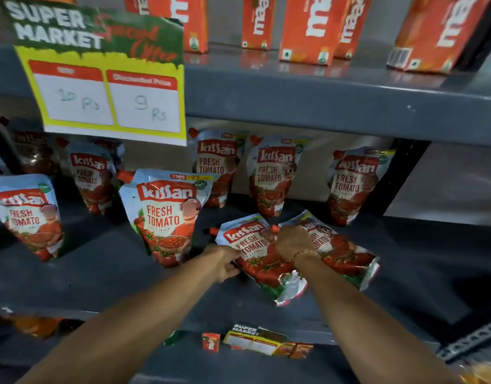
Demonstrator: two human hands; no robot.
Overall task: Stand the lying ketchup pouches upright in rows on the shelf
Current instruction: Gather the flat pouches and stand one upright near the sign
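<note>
- Head view: two ketchup pouches lie flat on the grey shelf [405, 273], side by side and touching, just right of the big standing front pouch [166, 214], which serves as the landmark here.
- The left hand [225, 261] is closed on the left edge of the near lying pouch [255, 253], fingers tucked under it. The right hand [291, 241] is pinched on the red spout at that pouch's upper right corner, and its wrist covers part of the second lying pouch [346, 253].
- Behind the landmark, back-row pouches [269, 173] stand leaning on the rear wall; another front pouch [28, 214] stands far left of it.
- Risk, as I judge it: lifting by the spout alone lets the soft body sag and swing into the landmark pouch, tipping it.
- The crumpled bottom gusset of the held pouch may not spread flat, so it could flop forward off the shelf edge once released.
- The overlapping neighbour could be dragged along and slide toward the edge.
- The hanging price card [100, 76] left and above the landmark blocks sight of that row.
</note>
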